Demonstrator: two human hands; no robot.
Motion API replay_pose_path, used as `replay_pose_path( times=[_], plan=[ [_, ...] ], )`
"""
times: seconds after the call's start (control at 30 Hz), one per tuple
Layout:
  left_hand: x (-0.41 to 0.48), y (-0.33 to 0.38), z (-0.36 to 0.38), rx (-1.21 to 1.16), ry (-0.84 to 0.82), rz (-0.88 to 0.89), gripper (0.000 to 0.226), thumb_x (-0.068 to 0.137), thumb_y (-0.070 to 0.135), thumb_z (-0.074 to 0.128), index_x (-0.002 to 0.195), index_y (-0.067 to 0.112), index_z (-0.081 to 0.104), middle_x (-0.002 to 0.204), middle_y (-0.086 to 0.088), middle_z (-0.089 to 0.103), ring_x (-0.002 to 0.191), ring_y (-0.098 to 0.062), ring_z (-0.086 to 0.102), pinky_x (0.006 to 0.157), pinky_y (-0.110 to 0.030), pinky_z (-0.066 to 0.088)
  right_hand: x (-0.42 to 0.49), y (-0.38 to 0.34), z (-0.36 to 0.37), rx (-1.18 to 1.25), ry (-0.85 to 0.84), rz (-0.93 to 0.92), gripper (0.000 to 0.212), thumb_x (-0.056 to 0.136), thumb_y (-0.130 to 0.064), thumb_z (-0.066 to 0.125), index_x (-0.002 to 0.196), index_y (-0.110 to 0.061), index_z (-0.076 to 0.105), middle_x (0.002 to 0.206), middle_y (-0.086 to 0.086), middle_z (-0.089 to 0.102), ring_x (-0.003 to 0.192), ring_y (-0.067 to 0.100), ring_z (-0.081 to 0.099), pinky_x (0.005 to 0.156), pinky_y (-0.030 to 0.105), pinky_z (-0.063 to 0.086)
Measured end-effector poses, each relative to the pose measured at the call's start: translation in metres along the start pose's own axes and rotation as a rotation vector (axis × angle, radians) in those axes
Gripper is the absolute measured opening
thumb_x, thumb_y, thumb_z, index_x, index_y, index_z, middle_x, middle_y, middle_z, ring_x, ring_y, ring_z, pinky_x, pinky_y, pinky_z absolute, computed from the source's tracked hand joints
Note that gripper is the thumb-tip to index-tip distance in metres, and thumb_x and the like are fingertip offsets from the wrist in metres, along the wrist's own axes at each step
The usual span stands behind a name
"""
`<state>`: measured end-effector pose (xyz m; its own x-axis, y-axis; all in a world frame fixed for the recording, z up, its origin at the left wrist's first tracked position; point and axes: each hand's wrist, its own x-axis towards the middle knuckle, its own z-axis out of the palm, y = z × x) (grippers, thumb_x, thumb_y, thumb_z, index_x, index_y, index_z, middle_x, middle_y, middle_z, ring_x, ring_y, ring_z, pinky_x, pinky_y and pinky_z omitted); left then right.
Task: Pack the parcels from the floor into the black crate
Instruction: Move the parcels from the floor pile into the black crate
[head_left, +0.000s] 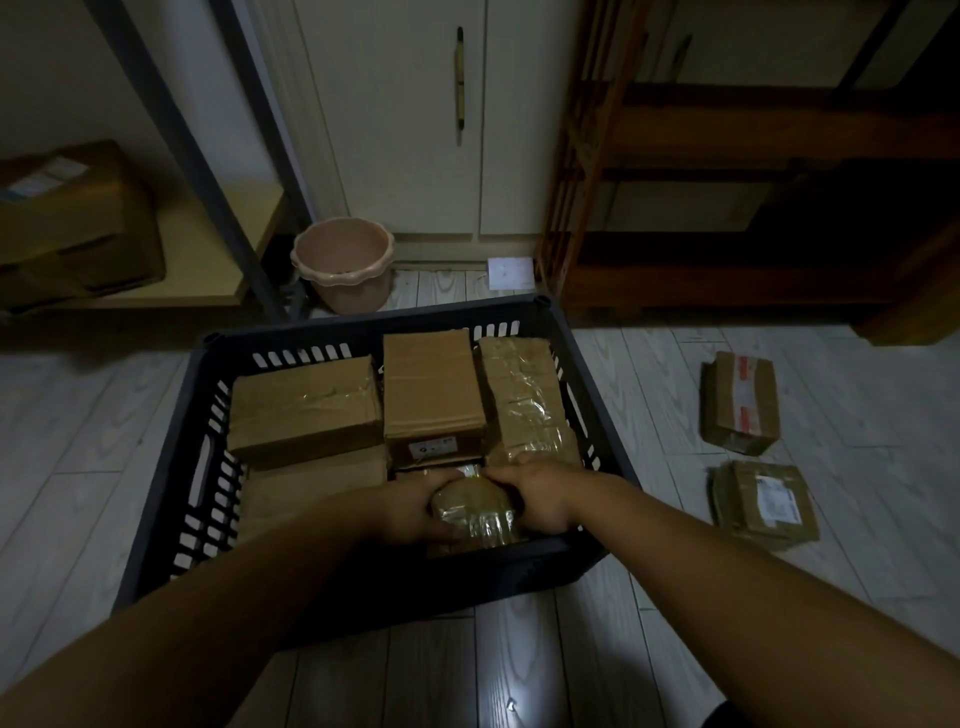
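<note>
I had both hands on one tape-wrapped parcel (475, 506) at the near right corner of the black crate (171, 467): the left hand (415, 506) and the right hand (535, 493) each kept a grip pressed against an opposite side of it. My worry was the fit. The gap between the crate's near wall and the boxes behind looked tight, so the parcel might have jammed tilted on the rim, and its glossy tape might have slipped from my fingers.

By my count, four brown parcels already sat in the crate, with a fifth partly hidden under the left one (304, 405). The held one made six. Two more parcels, the far one (740, 402) and the near one (763, 504), lay on the floor (649, 415) to the right, well apart from the crate.
</note>
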<state>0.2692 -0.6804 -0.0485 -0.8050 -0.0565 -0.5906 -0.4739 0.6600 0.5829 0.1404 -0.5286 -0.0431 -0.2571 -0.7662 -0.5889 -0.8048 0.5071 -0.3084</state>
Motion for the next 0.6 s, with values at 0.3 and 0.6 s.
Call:
replay_pose_path(
  times=[0.3,0.6],
  plan=[
    [0.016,-0.009,0.018,0.026,0.003,-0.034,0.073,0.086,0.032,0.065,0.145,0.023,0.023,0.146,-0.006,0.036,0.13,-0.02,0.04,0.109,-0.03,0.034,-0.008,0.008,-0.005,0.016,0.049,-0.041,0.054,0.088,-0.021,0.061,0.139,-0.028,0.045,0.135,0.009,0.049,0.123,0.028,0.047,0.101,0.032,0.036],
    [0.043,-0.008,0.028,0.376,-0.013,-0.043,0.082,0.088,0.051,0.054,0.151,0.022,0.011,0.156,-0.007,0.021,0.141,-0.026,0.026,0.116,-0.04,0.023,0.001,0.022,0.009,0.077,0.048,0.093,0.06,0.085,-0.021,0.064,0.14,-0.034,0.044,0.14,0.012,0.032,0.128,0.033,0.038,0.111,0.038,0.034]
  ],
)
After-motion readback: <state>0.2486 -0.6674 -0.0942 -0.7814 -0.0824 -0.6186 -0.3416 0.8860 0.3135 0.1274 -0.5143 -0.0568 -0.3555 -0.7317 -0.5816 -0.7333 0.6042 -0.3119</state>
